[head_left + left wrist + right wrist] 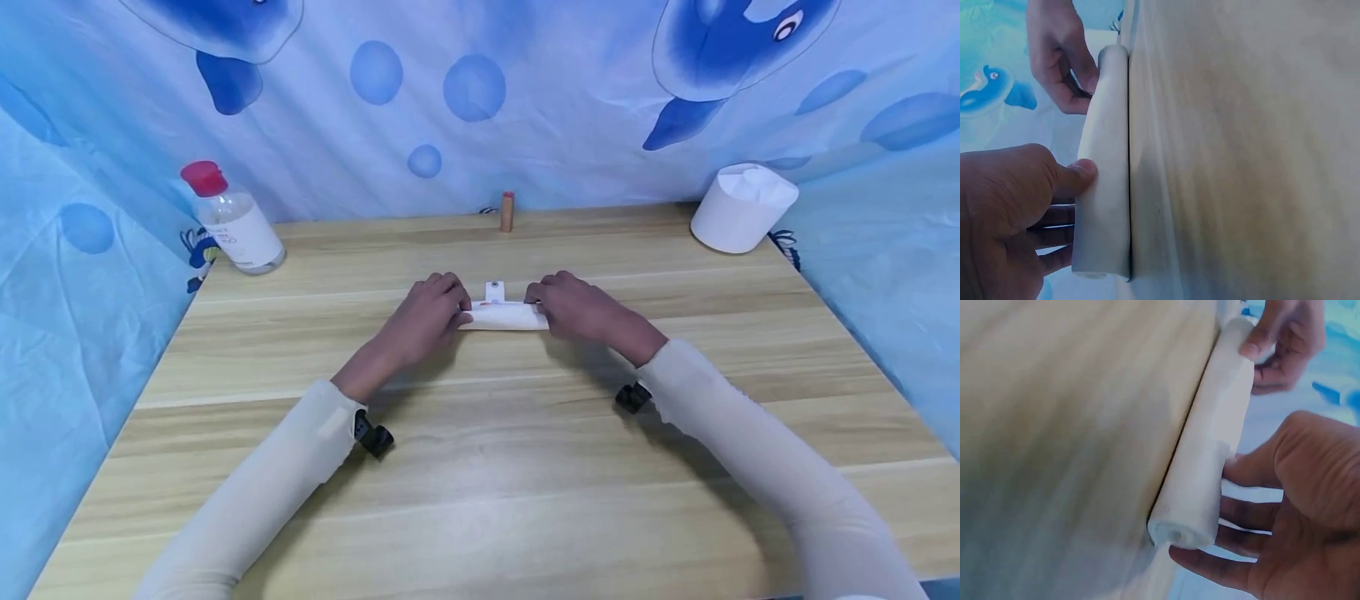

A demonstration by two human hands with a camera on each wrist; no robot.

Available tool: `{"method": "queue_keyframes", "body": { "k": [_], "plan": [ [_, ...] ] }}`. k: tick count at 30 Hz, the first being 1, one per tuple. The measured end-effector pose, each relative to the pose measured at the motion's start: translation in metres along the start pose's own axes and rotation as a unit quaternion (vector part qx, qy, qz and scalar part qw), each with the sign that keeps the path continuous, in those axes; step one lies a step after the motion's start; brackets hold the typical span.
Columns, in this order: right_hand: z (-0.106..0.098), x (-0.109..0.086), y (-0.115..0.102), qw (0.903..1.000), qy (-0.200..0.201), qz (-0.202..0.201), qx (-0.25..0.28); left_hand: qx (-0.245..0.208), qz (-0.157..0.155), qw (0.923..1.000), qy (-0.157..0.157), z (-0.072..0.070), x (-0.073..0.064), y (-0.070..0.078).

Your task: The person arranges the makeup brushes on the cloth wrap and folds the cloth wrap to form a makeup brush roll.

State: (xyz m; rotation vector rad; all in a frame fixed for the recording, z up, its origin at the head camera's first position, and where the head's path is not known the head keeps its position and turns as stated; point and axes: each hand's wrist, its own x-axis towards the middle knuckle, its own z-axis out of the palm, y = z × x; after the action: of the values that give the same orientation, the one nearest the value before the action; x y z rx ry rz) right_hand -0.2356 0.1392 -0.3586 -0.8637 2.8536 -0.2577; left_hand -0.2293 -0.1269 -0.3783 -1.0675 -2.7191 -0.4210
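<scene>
A white rolled-up sheet [504,317] lies crosswise on the wooden table, with a small white tab [494,291] bearing a round snap sticking out at its far side. My left hand [429,315] grips its left end, the thumb on the near face of the roll [1105,200] and the fingers behind. At the other end my right hand [577,308] holds the roll [1200,444] the same way. Rolled layers show at its end in the right wrist view. The hands partly cover both ends in the head view.
A clear bottle [243,233] with a red cap stands at the back left. At the back middle is a small brown cylinder [507,212]. A white paper roll [738,212] stands back right. Blue patterned cloth [525,108] hangs behind the table [480,500].
</scene>
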Motion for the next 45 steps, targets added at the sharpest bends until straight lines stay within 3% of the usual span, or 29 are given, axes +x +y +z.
{"method": "queue_keyframes", "body": {
  "k": [7,14,20,24,28,33,38,45],
  "plan": [
    [-0.004,0.008,0.01,0.9981,-0.026,-0.016,0.054,-0.078,-0.001,0.9962,-0.037,0.006,0.008,-0.011],
    [-0.001,0.007,0.008,0.9959,-0.018,-0.025,0.085,-0.084,0.006,0.9951,-0.052,0.004,0.009,-0.011],
    [0.007,-0.005,0.008,0.9921,0.045,-0.105,0.052,-0.045,0.07,0.9965,-0.011,0.004,0.005,-0.003],
    [0.012,-0.017,0.005,0.9825,0.097,-0.159,0.009,-0.005,0.118,0.9929,0.007,0.005,-0.001,0.004],
    [0.016,-0.027,0.0,0.9708,0.132,-0.191,-0.061,0.016,0.138,0.9902,0.001,0.008,-0.009,0.009],
    [0.02,-0.032,-0.007,0.9641,0.152,-0.187,-0.111,-0.016,0.112,0.9936,-0.002,0.008,-0.016,0.012],
    [0.02,-0.031,-0.012,0.9608,0.157,-0.183,-0.138,-0.034,0.077,0.9964,0.015,0.009,-0.017,0.014],
    [0.011,-0.025,-0.025,0.9529,0.187,-0.204,-0.125,-0.019,0.07,0.9969,0.03,0.009,-0.011,0.02]
  ]
}}
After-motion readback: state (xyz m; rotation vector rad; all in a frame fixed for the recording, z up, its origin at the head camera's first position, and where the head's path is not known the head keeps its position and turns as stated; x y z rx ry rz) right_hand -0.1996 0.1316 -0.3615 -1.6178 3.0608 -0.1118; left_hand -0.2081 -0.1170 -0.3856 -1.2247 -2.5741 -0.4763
